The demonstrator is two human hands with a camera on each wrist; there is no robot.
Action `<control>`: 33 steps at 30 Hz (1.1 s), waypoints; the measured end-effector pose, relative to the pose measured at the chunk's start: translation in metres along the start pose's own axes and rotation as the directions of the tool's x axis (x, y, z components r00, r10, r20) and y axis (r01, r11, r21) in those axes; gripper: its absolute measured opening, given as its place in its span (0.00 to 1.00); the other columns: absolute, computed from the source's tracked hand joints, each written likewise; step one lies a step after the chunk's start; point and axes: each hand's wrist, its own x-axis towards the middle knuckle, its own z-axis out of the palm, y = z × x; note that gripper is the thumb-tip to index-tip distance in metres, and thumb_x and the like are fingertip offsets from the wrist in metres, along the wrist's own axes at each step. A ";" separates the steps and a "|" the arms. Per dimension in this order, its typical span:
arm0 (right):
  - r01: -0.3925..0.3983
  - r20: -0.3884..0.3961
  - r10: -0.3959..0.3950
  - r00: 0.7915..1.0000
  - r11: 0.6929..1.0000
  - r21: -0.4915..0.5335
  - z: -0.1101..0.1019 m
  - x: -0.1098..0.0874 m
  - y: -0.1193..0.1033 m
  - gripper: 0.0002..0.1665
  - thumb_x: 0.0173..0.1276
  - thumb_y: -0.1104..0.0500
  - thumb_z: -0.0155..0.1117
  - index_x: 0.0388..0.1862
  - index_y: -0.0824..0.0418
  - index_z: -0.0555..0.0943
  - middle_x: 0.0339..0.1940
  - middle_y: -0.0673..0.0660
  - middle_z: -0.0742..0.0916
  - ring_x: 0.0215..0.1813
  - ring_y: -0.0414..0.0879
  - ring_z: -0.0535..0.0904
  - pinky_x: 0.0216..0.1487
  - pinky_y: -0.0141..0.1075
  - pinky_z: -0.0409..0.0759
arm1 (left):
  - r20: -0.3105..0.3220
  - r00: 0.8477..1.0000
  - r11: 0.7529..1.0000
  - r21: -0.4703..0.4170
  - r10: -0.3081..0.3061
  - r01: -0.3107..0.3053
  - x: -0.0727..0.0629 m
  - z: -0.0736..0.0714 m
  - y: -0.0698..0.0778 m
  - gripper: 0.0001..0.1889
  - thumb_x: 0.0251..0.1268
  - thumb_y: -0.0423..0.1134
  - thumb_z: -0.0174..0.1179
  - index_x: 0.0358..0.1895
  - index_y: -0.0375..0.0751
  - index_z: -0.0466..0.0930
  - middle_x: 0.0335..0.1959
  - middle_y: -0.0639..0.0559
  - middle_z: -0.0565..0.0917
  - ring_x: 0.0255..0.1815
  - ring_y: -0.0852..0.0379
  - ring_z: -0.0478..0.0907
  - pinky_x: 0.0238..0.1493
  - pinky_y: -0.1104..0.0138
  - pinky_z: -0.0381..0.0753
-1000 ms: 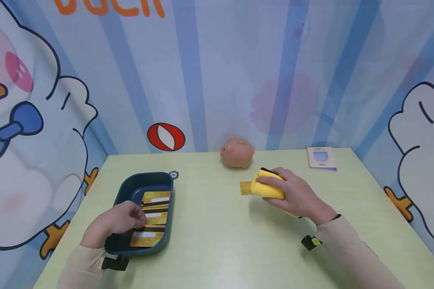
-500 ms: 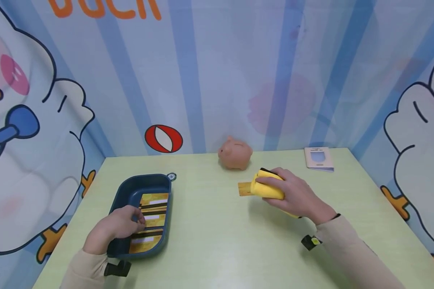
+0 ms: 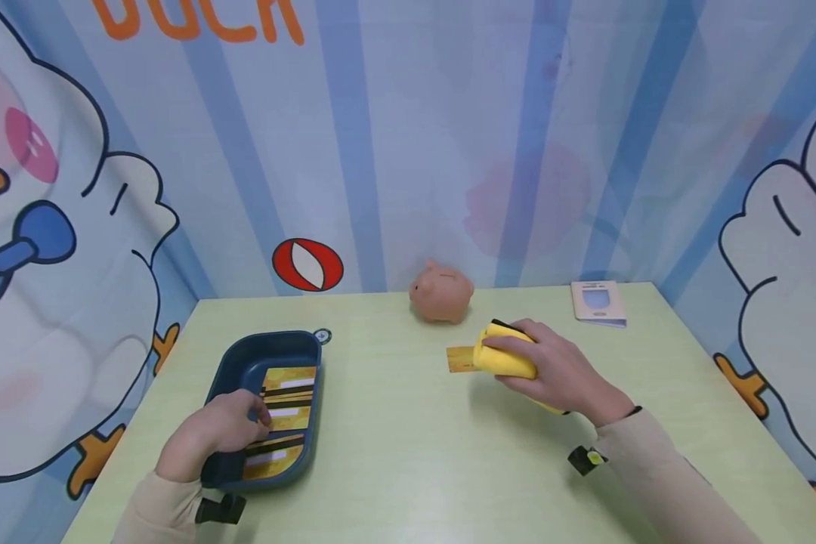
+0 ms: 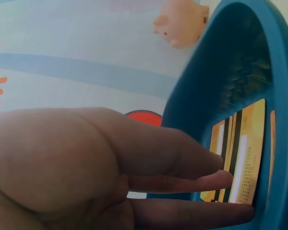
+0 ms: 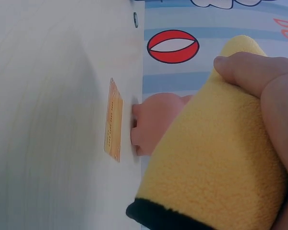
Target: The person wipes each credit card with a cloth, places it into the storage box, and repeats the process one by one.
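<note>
My left hand [image 3: 226, 425] reaches into a dark blue tray [image 3: 264, 334], its fingertips at the left edge of several gold bank cards [image 3: 292, 418] with black stripes. In the left wrist view, thumb and fingers stretch forward almost straight over the ends of the cards [image 4: 249, 153]; nothing shows between them. My right hand [image 3: 563, 372] grips a bunched yellow cloth [image 3: 506, 358] with dark edging, above the table. Left of the cloth and partly hidden by it in the head view, a single gold card [image 3: 459, 360] lies on the table; the right wrist view shows this card [image 5: 114, 122] whole.
A pink piggy bank [image 3: 440, 293] stands at the table's back edge, behind the single card. At the back right lies a pale pink booklet [image 3: 598, 302]. A cartoon-printed backdrop [image 3: 421, 136] rises behind the pale green table [image 3: 394, 468].
Over the past second the whole head view has shifted slightly. The left fingers have stayed at the cards with little movement. The right hand keeps its hold on the cloth in nearly the same place.
</note>
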 end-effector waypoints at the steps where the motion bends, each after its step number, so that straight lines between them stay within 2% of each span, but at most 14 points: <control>1: -0.003 0.001 0.003 1.000 1.000 0.000 0.000 0.000 0.000 0.34 0.63 0.49 0.80 0.68 0.41 0.81 0.58 0.57 0.82 0.50 0.48 0.78 0.41 0.43 0.83 | -0.005 1.000 1.000 0.005 0.009 -0.009 0.000 0.000 0.000 0.07 0.68 0.36 0.66 0.44 0.38 0.86 0.53 0.35 0.83 0.47 0.43 0.78 0.50 0.47 0.82; 4: -0.008 0.006 0.008 1.000 1.000 -0.001 0.000 0.001 0.000 0.34 0.64 0.49 0.80 0.69 0.41 0.81 0.58 0.57 0.81 0.50 0.48 0.78 0.41 0.43 0.83 | -0.046 0.998 0.999 -0.017 0.045 -0.046 -0.002 -0.002 0.004 0.07 0.69 0.38 0.66 0.43 0.38 0.87 0.46 0.41 0.85 0.42 0.47 0.78 0.44 0.52 0.82; 7: -0.016 0.006 0.016 1.000 1.000 0.000 -0.001 0.001 -0.001 0.34 0.63 0.49 0.80 0.68 0.41 0.82 0.58 0.57 0.81 0.50 0.48 0.78 0.41 0.43 0.83 | -0.138 0.984 0.989 -0.083 0.111 -0.123 -0.008 -0.005 0.014 0.09 0.71 0.40 0.67 0.46 0.37 0.86 0.42 0.47 0.86 0.40 0.51 0.81 0.40 0.55 0.83; 12: -0.024 -0.008 0.024 1.000 1.000 0.005 0.000 0.002 -0.001 0.33 0.62 0.50 0.81 0.67 0.42 0.83 0.57 0.57 0.82 0.48 0.47 0.77 0.39 0.43 0.82 | -0.296 0.929 0.942 -0.183 0.221 -0.282 -0.020 -0.008 0.049 0.09 0.74 0.39 0.65 0.50 0.40 0.86 0.46 0.49 0.89 0.46 0.51 0.86 0.44 0.56 0.88; 16: -0.021 -0.018 0.021 1.000 1.000 0.011 0.002 0.004 -0.001 0.32 0.63 0.49 0.81 0.66 0.45 0.83 0.57 0.56 0.82 0.47 0.47 0.77 0.39 0.43 0.82 | -0.345 0.885 0.885 -0.233 0.312 -0.402 -0.021 -0.001 0.084 0.06 0.74 0.37 0.65 0.49 0.45 0.87 0.45 0.54 0.89 0.43 0.56 0.87 0.45 0.61 0.88; 19: -0.023 -0.022 0.023 0.999 1.000 0.014 0.002 0.005 -0.002 0.31 0.62 0.49 0.81 0.65 0.46 0.84 0.58 0.56 0.82 0.47 0.47 0.77 0.39 0.43 0.81 | -0.330 0.860 0.850 -0.231 0.390 -0.474 -0.013 0.014 0.111 0.06 0.73 0.36 0.65 0.48 0.46 0.88 0.44 0.56 0.89 0.41 0.59 0.86 0.45 0.64 0.88; 22: -0.020 -0.021 0.020 1.000 1.000 0.011 0.003 0.005 -0.002 0.31 0.62 0.49 0.81 0.65 0.46 0.84 0.58 0.56 0.82 0.47 0.47 0.78 0.39 0.43 0.82 | -0.273 0.843 0.821 -0.226 0.463 -0.525 0.002 0.033 0.135 0.06 0.73 0.36 0.65 0.49 0.45 0.87 0.44 0.55 0.89 0.42 0.58 0.87 0.45 0.64 0.88; 25: -0.014 -0.018 0.015 1.000 1.000 0.008 0.003 0.006 -0.002 0.32 0.62 0.49 0.81 0.66 0.46 0.84 0.58 0.55 0.82 0.47 0.46 0.77 0.40 0.42 0.82 | -0.212 0.821 0.786 -0.242 0.530 -0.570 0.020 0.048 0.150 0.07 0.74 0.36 0.64 0.50 0.45 0.87 0.44 0.55 0.88 0.44 0.57 0.87 0.46 0.66 0.87; 28: -0.010 -0.025 0.010 1.000 1.000 0.008 0.003 0.007 -0.003 0.32 0.62 0.49 0.81 0.66 0.44 0.83 0.58 0.55 0.81 0.47 0.46 0.77 0.40 0.42 0.82 | -0.190 0.804 0.760 -0.262 0.564 -0.595 0.037 0.059 0.161 0.07 0.74 0.37 0.65 0.51 0.44 0.87 0.46 0.53 0.88 0.45 0.57 0.86 0.48 0.65 0.87; 31: -0.008 -0.039 0.009 0.999 1.000 0.014 0.002 0.007 -0.003 0.32 0.62 0.50 0.81 0.66 0.42 0.83 0.58 0.55 0.81 0.48 0.46 0.77 0.40 0.43 0.83 | -0.198 0.797 0.747 -0.279 0.570 -0.604 0.052 0.067 0.169 0.09 0.74 0.35 0.64 0.53 0.42 0.86 0.49 0.48 0.88 0.47 0.55 0.86 0.52 0.61 0.87; 33: -0.007 -0.043 0.008 0.999 1.000 0.018 0.002 0.006 -0.003 0.32 0.62 0.50 0.81 0.66 0.42 0.83 0.58 0.56 0.81 0.48 0.47 0.78 0.40 0.43 0.83 | -0.206 0.804 0.748 -0.294 0.558 -0.594 0.062 0.071 0.175 0.10 0.74 0.35 0.64 0.54 0.40 0.86 0.51 0.46 0.88 0.48 0.53 0.86 0.54 0.59 0.87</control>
